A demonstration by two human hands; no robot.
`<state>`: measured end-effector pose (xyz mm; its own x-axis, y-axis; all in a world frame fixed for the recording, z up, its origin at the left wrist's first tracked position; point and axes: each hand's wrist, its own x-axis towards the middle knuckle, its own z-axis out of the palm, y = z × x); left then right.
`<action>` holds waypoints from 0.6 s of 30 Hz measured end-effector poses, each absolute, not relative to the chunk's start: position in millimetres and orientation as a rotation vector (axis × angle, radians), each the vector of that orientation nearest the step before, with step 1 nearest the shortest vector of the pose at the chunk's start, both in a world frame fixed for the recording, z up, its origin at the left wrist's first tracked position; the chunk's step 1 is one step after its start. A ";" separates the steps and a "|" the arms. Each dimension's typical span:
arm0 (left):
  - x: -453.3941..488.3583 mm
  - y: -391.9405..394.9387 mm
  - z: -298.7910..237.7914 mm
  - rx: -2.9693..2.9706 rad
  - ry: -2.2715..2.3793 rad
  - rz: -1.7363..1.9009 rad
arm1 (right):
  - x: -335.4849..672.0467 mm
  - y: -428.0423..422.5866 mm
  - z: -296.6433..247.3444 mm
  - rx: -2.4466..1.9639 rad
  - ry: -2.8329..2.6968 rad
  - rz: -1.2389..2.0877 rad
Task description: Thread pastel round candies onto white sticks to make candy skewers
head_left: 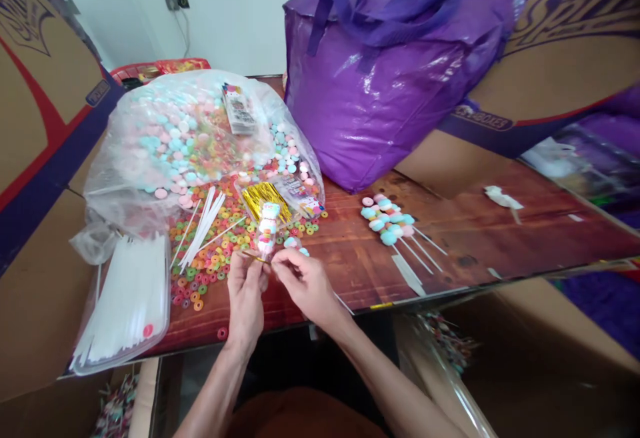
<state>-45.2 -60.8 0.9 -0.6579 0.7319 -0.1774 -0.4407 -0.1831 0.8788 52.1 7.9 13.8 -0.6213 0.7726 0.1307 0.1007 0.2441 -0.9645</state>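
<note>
My left hand is closed round the bottom of a wrapped candy skewer that stands upright, stacked with pink, white and blue marshmallow pieces. My right hand pinches at the base of the same skewer, where a gold twist tie shows. Both hands hover over the front of the wooden table, beside loose coloured cereal rings and white sticks.
A clear bag of pastel candies lies at the left, a packet of white sticks nearer me. Gold twist ties lie by the bag. Finished skewers rest mid-table. A purple tote bag and cardboard boxes stand behind.
</note>
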 end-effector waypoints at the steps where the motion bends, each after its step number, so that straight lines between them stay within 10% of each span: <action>1: -41.5 -60.7 0.7 0.380 1.287 1.907 | 53.9 3.7 10.5 -0.840 -1.871 1.405; 18: -22.2 -55.4 18.9 0.170 1.007 1.592 | 78.4 -5.4 2.4 -0.873 -1.561 1.541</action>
<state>-22.2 -55.4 18.9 -0.3043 0.8618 -0.4058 -0.7357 0.0580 0.6749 78.4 -5.4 2.4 -0.4766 0.8775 0.0531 -0.0412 0.0380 -0.9984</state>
